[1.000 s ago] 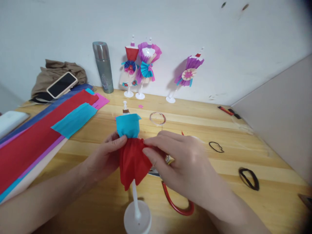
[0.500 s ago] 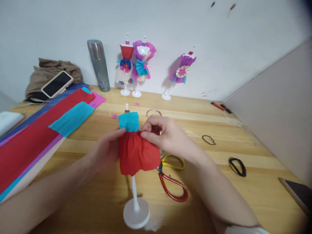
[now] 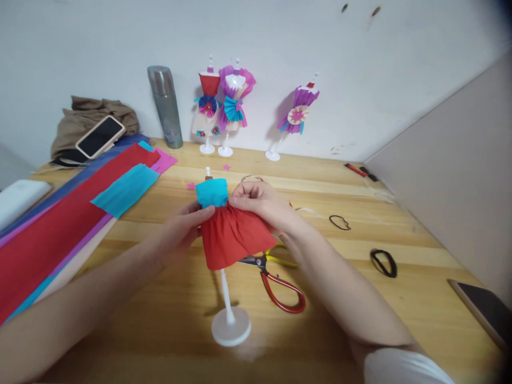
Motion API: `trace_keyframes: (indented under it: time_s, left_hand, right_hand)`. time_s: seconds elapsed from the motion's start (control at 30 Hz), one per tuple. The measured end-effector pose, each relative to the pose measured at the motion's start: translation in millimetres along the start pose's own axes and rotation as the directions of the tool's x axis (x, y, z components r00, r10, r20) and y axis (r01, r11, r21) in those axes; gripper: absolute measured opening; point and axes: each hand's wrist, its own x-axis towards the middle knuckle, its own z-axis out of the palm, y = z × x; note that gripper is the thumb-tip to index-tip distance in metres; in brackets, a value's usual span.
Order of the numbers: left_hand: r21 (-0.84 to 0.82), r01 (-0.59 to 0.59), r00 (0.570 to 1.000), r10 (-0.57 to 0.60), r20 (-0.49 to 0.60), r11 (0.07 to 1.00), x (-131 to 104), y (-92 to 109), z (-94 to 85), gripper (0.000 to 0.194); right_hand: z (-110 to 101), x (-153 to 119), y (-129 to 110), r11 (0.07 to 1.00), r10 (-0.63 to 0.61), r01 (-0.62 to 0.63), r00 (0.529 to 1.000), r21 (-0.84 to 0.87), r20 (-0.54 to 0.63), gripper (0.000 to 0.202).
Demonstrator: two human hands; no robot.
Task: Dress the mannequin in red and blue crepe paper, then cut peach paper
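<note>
A small white doll-size dress form stands tilted in front of me, with a blue crepe-paper top round its bust. Below it, a gathered red paper skirt hangs from the waist and flares to the right. My left hand grips the waist from the left, thumb over the front of the red paper and fingers behind. At the right side of the waist, my right hand pinches the skirt's gathered top edge. Scissors with one yellow and one red handle lie partly hidden behind the skirt.
Layered crepe-paper strips lie on the left. Several dressed forms and a flask stand by the wall. A phone rests on brown cloth; black hair ties and a tablet-like device are at right.
The dress form's base has shifted slightly up and right in view. The skirt now flares out farther to the right, and more of the scissors' blades show. Both hands keep hold at the waist.
</note>
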Motion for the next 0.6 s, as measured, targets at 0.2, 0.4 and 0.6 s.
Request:
trace_keyframes:
  time_s: [0.2, 0.4, 0.6]
  left_hand:
    - [0.076, 0.038, 0.999, -0.039, 0.009, 0.996, -0.7, -1.0, -6.7, 0.034]
    - [0.097, 0.033, 0.999, -0.031, -0.015, 0.995, -0.4, -5.9, -9.9, 0.035]
    - [0.089, 0.055, 0.998, -0.051, -0.047, 0.995, -3.1, -7.1, -9.0, 0.034]
  right_hand:
    - [6.1, -11.0, 17.1, 0.948, 0.154, -0.152, 0.988, 0.279, 0.015, 0.034]
    - [9.9, -20.2, 26.5, 0.889, 0.181, -0.177, 0.983, 0.423, 0.03, 0.033]
    - [10.8, -26.8, 33.2, 0.89, 0.197, -0.2, 0.979, 0.41, 0.051, 0.031]
